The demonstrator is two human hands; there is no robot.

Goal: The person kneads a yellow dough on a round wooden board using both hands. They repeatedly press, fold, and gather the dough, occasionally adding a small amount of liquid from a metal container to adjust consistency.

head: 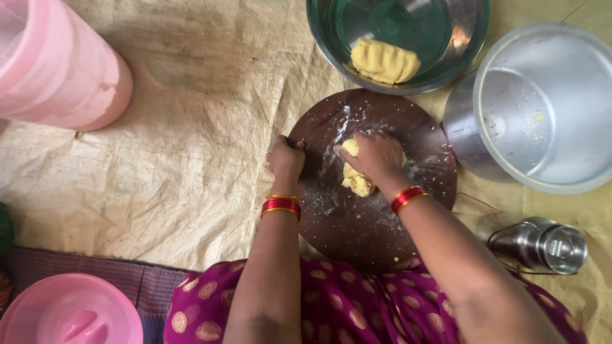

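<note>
Dough (356, 181) lies pressed under right hand (375, 155) fingers (347, 155).

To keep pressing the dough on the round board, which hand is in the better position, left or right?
The right hand. It already lies on the dough piece in the middle of the round board. The left hand is closed at the board's left edge, apart from the dough, and seems only to steady it.

Both forearms reach forward side by side, each wrist ringed with red and gold bangles. The left hand (285, 158) is curled into a loose fist, knuckles up. The right hand (375, 155) presses palm down, fingers bent inward.
</note>
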